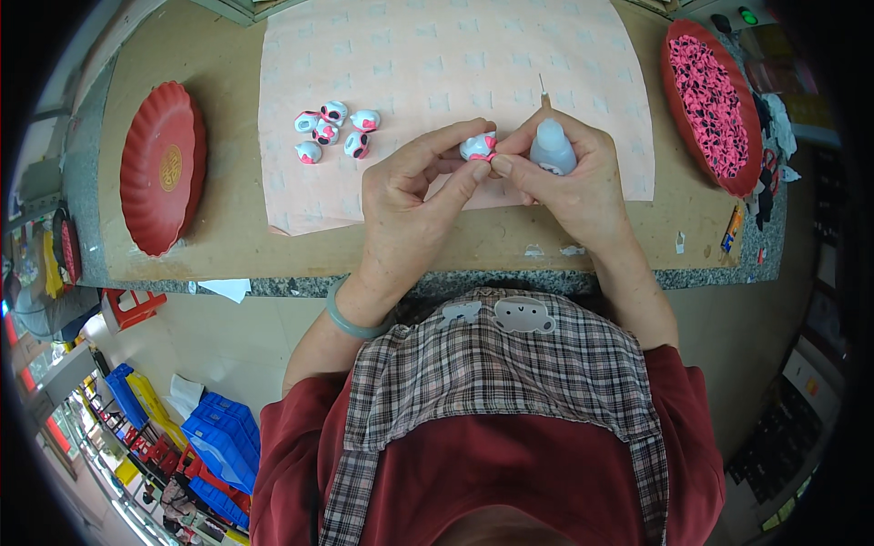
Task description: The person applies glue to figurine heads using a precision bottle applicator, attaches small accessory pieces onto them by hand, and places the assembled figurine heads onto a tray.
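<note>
My left hand [414,177] pinches a small white figure head [475,146] with pink trim between thumb and fingers. The thumb and forefinger of my right hand [578,173] meet at its pink part. A translucent white squeeze bottle [554,153] is tucked in the same right hand. Beyond those fingers a thin needle [543,86] with a brownish base points away; whether it belongs to the bottle is hidden. Several similar white, pink and black pieces [326,133] lie to the left on the pale pink sheet [437,64].
A red scalloped dish [137,173] rests at the left of the brown table [237,259]. At the right, another red dish [674,100] is full of small pink and black pieces. Paper scraps and a small orange-and-blue tube [732,227] lie near the front right edge. Blue crates [223,437] stand on the floor at left.
</note>
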Available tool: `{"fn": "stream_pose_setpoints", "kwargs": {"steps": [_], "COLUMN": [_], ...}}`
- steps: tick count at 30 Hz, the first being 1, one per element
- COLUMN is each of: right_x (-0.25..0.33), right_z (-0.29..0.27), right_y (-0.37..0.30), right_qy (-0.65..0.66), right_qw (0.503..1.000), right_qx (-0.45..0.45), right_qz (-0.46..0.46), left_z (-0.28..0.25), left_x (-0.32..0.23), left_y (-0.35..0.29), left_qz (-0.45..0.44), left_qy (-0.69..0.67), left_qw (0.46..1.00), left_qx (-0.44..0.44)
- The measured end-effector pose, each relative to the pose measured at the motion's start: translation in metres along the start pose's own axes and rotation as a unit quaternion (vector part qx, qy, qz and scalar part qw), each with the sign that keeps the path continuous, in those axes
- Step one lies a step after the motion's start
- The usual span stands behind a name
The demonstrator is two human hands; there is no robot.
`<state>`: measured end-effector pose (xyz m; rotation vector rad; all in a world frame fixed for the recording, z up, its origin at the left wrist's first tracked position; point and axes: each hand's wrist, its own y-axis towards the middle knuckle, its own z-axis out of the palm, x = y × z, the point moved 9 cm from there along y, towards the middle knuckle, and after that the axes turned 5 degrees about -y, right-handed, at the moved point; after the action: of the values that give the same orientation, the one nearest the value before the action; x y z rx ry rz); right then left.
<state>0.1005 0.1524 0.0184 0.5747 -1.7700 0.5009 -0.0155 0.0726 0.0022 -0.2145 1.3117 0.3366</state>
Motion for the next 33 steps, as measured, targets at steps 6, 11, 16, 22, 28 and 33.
{"fn": "stream_pose_setpoints", "kwargs": {"steps": [6, 11, 16, 22, 28, 33], "right_x": [-0.009, 0.004, 0.006, 0.011, 0.011, 0.008], "right_z": [0.005, 0.000, 0.001, 0.001, 0.002, 0.000], "right_y": [0.001, 0.000, -0.003, -0.007, -0.012, -0.009], "right_qy": [0.057, -0.057, -0.073, -0.077, -0.064, -0.037], "right_qw": [0.996, 0.997, 0.995, 0.991, 0.986, 0.991], "right_qx": [0.036, -0.015, -0.030, -0.043, -0.048, -0.031], "right_qz": [0.058, -0.058, -0.061, -0.096, -0.149, -0.123], "left_z": [0.002, 0.001, -0.001, -0.001, -0.001, 0.000], "left_x": [0.001, 0.003, 0.002, -0.002, -0.001, -0.001], "left_y": [0.000, 0.000, 0.000, -0.001, 0.000, 0.000], "left_qz": [-0.005, 0.004, 0.018, 0.013, 0.009, -0.001], "left_qy": [0.024, 0.022, 0.036, 0.027, -0.015, -0.008], "left_qw": [1.000, 1.000, 0.999, 1.000, 1.000, 0.999], "left_qx": [0.017, 0.006, 0.003, -0.003, 0.014, 0.033]}}
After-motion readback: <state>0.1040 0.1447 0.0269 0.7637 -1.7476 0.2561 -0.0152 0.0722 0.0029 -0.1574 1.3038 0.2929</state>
